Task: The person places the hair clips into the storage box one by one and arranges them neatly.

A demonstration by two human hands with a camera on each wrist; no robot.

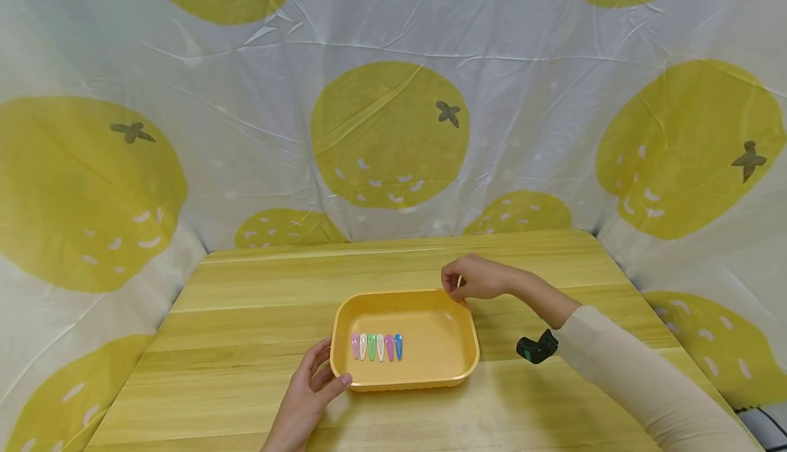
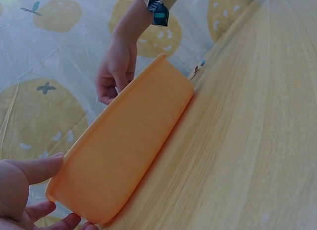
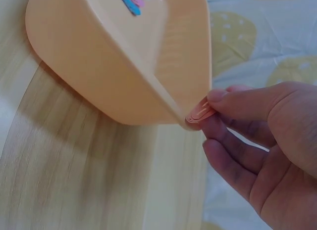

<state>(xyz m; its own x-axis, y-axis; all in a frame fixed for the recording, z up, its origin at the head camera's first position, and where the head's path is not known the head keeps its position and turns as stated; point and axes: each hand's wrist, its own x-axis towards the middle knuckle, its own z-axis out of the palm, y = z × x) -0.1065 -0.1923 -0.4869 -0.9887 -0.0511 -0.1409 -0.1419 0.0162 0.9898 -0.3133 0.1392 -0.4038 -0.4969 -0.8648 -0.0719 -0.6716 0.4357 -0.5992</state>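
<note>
– Orange-yellow plastic comes first: your left hand is grasping the shallow tray at its near left corner, with the thumb on the rim and the other fingers along the outer side. The tray stands on the wood-grain table.

– And inside the tray, going rightward?

– There you have six snap hair clips, lying in one row on the left part of the floor, close side by side: pink, white, green, white, purple-pink and blue.

– Your right hand, where is it?

– It is at the far right corner of the tray. Between thumb and forefinger you are pinching a salmon-coloured snap hair clip, and the other fingers are bent below. One end of this clip is at the rim; whether it touches, I cannot tell.

– What more stands on your right?

– A black device with a green mark shows near the cuff of your cream sleeve.
</note>
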